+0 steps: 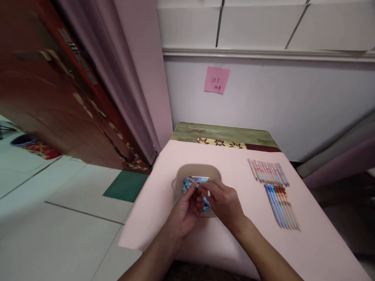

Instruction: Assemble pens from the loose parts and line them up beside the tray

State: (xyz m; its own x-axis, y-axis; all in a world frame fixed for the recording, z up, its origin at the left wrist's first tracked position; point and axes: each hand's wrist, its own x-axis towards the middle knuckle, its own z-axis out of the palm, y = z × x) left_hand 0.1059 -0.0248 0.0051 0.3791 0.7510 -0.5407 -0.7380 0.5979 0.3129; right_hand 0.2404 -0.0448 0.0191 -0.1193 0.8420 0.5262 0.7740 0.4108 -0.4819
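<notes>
Above a beige plastic basket (199, 169) my two hands meet, fingertips close together. My left hand (186, 212) is closed in a pinch on a slim pen part (192, 182), pale and partly hidden by the fingers. My right hand (227, 201) is closed too, its fingers pinching at the same spot, and a small white end (209, 193) sticks out beneath them. Whether both hands grip one pen or two separate parts is unclear. Loose blue pen parts (185, 185) lie in the basket, and a thin white stick (199, 177) rests among them.
To the right on the pink-covered table (240, 234) lie a row of pale, patterned pens (268, 172) and a row of blue and brown-topped pens (281, 208). A pink note (216, 80) is stuck on the wall behind. A wooden door (73, 97) stands at left.
</notes>
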